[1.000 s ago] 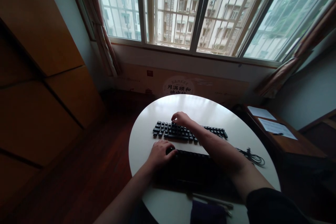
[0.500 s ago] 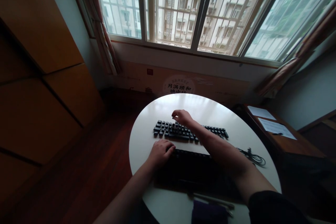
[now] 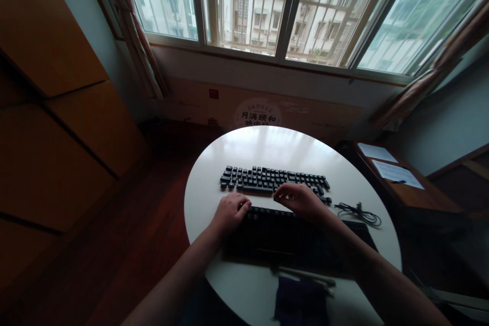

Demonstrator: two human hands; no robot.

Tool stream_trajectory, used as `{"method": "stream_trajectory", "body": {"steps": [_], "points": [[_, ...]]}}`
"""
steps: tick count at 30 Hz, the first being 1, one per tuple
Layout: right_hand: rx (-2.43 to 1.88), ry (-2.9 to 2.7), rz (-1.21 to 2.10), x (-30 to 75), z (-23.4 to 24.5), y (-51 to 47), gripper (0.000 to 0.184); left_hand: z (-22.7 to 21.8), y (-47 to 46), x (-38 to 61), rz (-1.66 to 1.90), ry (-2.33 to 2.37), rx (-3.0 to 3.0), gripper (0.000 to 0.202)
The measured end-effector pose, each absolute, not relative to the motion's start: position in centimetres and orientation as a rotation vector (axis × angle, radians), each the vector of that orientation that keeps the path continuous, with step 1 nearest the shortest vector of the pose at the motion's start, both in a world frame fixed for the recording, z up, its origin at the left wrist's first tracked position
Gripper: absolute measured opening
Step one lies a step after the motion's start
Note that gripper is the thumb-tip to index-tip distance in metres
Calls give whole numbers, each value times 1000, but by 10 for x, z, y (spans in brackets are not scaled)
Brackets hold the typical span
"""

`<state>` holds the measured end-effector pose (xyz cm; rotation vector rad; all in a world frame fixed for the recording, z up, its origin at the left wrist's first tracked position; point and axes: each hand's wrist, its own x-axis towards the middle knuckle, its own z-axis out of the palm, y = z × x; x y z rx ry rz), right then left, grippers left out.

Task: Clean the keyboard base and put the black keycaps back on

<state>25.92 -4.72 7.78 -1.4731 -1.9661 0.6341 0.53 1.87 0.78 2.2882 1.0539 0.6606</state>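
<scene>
The hands at a round, glossy white table [image 3: 260, 145]. The left hand [image 3: 230, 210], fingers bent, rests at the left end of the black, oblong keyboard [image 3: 278, 244]; its grip cannot be told. Apart from it, the right hand [image 3: 303, 199] curls, fingertips near thumb, over the keyboard's far side; any held piece is indiscernible. Beyond: blocky black keycaps [image 3: 260, 179] in rows. Right: a thin, looped cable [image 3: 361, 212].

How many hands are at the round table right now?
2. The left hand is at the far left corner of the dark keyboard; the right hand is near its far edge, beside the black keys laid out beyond.
</scene>
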Motion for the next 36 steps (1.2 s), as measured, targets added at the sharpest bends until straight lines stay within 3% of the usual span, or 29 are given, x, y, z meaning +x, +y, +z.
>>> {"method": "stream_trajectory", "body": {"steps": [8,15,21,29,36], "points": [[-1568,-1953,655,238,52,-81,12,9,18,8,677,1050,2300,21],[-1675,-2106,439,215,44,-75,14,9,18,8,694,1051,2291,22],[-1800,-2284,222,199,48,-75,5,6,19,7,691,1049,2280,22],[-1794,-2320,47,196,52,-77,10,3,20,7,697,1035,2288,23],[-1845,-2366,89,200,47,-80,29,2,21,7,705,1033,2300,24]]}}
